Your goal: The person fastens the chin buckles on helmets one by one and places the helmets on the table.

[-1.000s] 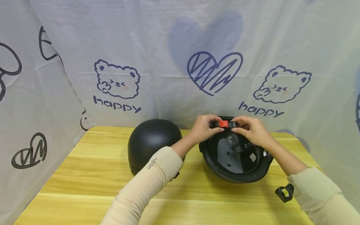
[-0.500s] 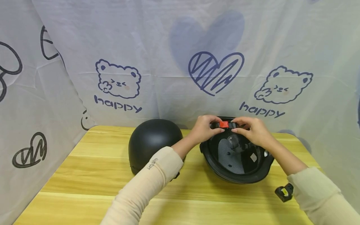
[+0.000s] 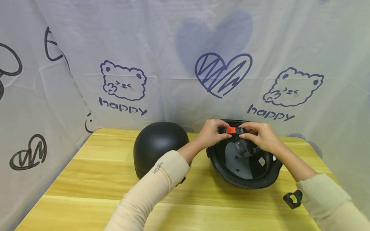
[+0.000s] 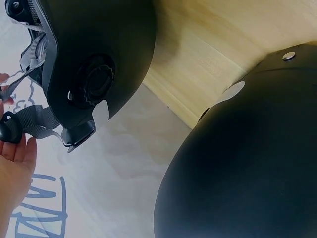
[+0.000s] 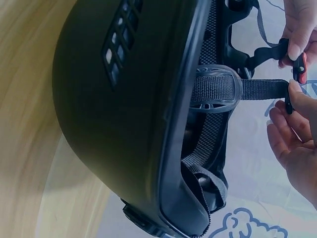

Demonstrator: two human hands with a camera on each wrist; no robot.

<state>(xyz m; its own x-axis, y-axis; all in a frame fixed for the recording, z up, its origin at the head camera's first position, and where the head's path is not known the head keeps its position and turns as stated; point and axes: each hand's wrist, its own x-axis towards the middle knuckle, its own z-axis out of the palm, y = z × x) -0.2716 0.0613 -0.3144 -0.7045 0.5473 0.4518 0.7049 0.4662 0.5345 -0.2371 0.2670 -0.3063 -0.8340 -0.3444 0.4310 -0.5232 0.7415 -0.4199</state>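
Note:
An upturned black helmet (image 3: pixel 245 184) lies on the table with its padded inside facing up. Above its far rim is the chin strap buckle (image 3: pixel 231 130), with a red part and a black part side by side. My left hand (image 3: pixel 210 134) pinches the buckle's left end by the red part, thumb below and fingers above. From the right, my right hand (image 3: pixel 262 136) pinches the black end. In the right wrist view, the black webbing strap (image 5: pixel 265 89) runs from the helmet to the right fingertips. The left wrist view shows the left hand (image 4: pixel 17 166) under a black strap piece (image 4: pixel 10 130).
A second black helmet (image 3: pixel 159 144) stands dome up to the left, partly behind the left forearm. Near the right sleeve lies a small black object with a yellow part (image 3: pixel 293 199). A printed white cloth (image 3: pixel 179 96) hangs behind the wooden table (image 3: pixel 95 179).
Both hands and the buckle have come down slightly toward the helmet's opening. The grip looks the same, and both helmets stay in place while the head view shifts a little.

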